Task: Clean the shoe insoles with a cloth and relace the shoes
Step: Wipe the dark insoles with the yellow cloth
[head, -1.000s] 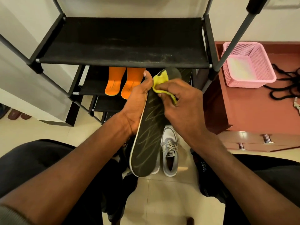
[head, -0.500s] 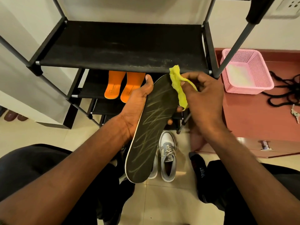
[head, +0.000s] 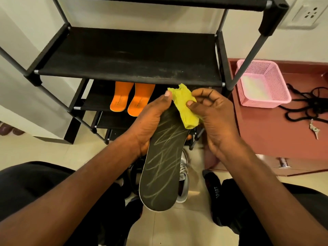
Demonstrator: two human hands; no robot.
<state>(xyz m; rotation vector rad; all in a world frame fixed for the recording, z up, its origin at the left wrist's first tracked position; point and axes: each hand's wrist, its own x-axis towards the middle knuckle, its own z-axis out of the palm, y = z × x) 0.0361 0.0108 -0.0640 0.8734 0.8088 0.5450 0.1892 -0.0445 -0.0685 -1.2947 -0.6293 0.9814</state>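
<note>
1. A person sits in front of a black shoe rack (head: 127,57), seen from above, arms reaching forward.
2. The left hand (head: 150,121) grips a black insole (head: 163,167) near its far end, fingers curled behind it and thumb on top; the insole's near end hangs free above the floor.
3. The right hand (head: 214,119) pinches a bunched yellow cloth (head: 186,109) between thumb and curled fingers, touching the insole's far end.
4. A grey shoe (head: 183,176) stands on the floor under the insole; two orange insoles (head: 132,98) lie on a lower shelf.
5. Black laces (head: 307,107) lie on the red surface (head: 266,135) at right, beside a pink basket (head: 262,82).
6. Risk: held near one end only, the insole may bend or slip under hard wiping.
</note>
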